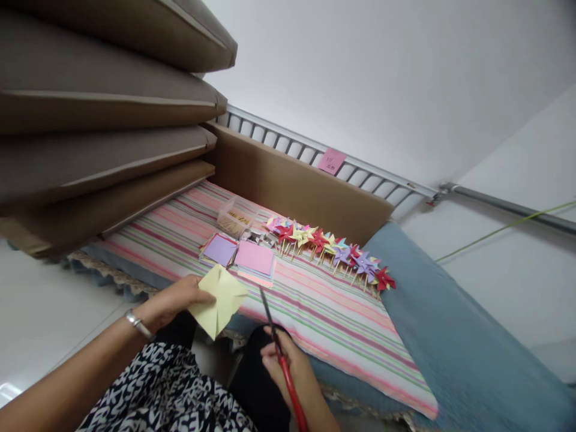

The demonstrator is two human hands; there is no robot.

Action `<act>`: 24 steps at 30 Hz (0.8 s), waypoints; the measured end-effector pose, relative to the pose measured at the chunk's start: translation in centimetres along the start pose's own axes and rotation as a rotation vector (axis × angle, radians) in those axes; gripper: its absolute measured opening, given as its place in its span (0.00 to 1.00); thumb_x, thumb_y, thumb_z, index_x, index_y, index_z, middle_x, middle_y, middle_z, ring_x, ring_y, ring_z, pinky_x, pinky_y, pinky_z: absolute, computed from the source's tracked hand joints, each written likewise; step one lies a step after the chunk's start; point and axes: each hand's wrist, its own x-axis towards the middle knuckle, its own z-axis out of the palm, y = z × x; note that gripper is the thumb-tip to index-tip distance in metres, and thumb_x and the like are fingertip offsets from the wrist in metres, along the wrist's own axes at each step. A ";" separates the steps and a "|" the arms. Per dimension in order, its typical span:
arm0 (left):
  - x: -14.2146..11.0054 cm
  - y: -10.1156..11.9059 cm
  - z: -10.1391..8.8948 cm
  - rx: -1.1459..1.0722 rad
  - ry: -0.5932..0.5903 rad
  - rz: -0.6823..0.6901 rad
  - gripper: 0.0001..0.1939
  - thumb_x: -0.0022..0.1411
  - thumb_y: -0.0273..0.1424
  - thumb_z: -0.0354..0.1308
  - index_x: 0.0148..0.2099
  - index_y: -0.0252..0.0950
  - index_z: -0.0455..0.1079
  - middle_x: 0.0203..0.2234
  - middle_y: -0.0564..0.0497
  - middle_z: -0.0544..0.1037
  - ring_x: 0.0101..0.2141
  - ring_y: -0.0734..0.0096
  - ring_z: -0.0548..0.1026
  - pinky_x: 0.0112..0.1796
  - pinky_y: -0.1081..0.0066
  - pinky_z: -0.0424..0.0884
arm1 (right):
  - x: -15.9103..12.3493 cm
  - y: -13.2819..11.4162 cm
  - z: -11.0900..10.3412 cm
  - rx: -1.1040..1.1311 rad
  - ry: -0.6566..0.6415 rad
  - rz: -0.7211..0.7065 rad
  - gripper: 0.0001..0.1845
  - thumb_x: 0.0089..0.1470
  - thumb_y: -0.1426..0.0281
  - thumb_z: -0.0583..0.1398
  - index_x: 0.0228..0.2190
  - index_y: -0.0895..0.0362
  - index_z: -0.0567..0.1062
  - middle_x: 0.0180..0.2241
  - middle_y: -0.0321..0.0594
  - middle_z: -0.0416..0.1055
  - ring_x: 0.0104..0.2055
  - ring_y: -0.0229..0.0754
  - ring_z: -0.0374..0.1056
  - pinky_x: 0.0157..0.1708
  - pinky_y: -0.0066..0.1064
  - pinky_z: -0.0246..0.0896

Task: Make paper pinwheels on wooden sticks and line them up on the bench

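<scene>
- Pinches a pale yellow paper square point(227, 294) between thumb and fingers of the left hand point(182, 300), in front of the paper piles and around the near edge of the striped cloth point(324, 318); shows slits cut in toward the middle of that sheet.
- Holds scissors point(288, 375) in the right hand point(300, 363), with red handles toward the body and dark blades pointing up and away, apart from the yellow sheet.
- Cannot tell the exact placing of the right fingers on the handles.
- Has a clear plastic box point(224, 217) on the cloth, near the brown board point(297, 174) at the back.
- Contains, in that box, a cluster of thin tan and yellowish pieces; looks stick-like, too small to tell for certain.
- Has small dark and silvery items point(258, 238) just right of the box; cannot tell whether loose or in a tray.
- Shows, nearer the body, a purple-topped paper pile point(220, 249) with red edges peeking out, beside a pink-topped paper pile point(255, 258) with pale blue and salmon sheets beneath.
- Shows a row of many-coloured pinwheels point(317, 240) on thin sticks, right of the box, lying along the cloth in front of the board.
</scene>
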 end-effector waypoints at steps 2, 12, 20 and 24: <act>0.0 -0.3 0.7 0.068 -0.104 -0.029 0.16 0.41 0.30 0.65 0.35 0.28 0.78 0.29 0.42 0.83 0.29 0.56 0.79 0.33 0.66 0.71 | 1.2 -0.8 -0.4 0.041 0.086 -0.017 0.26 0.49 0.67 0.60 0.51 0.56 0.69 0.35 0.41 0.75 0.30 0.39 0.69 0.33 0.30 0.64; 0.1 -0.7 2.6 0.029 -0.150 -0.006 0.13 0.47 0.30 0.65 0.37 0.31 0.78 0.27 0.44 0.82 0.28 0.62 0.78 0.30 0.71 0.71 | 5.3 -2.4 3.5 0.380 0.110 -0.010 0.24 0.41 0.72 0.61 0.44 0.56 0.70 0.25 0.29 0.64 0.22 0.32 0.58 0.24 0.24 0.55; 0.1 -3.3 5.2 -0.409 -0.011 0.051 0.19 0.49 0.36 0.67 0.42 0.30 0.76 0.33 0.40 0.82 0.33 0.62 0.78 0.34 0.69 0.73 | 5.2 -2.1 5.3 0.635 0.329 -0.071 0.25 0.46 0.65 0.62 0.47 0.56 0.67 0.39 0.41 0.73 0.39 0.44 0.70 0.38 0.31 0.64; 0.3 -3.5 6.0 -0.376 0.103 0.080 0.23 0.47 0.36 0.68 0.44 0.27 0.75 0.31 0.40 0.82 0.29 0.63 0.77 0.26 0.72 0.70 | 4.8 -2.6 5.8 0.633 0.296 -0.074 0.24 0.48 0.66 0.61 0.48 0.57 0.66 0.40 0.41 0.73 0.39 0.43 0.71 0.39 0.31 0.65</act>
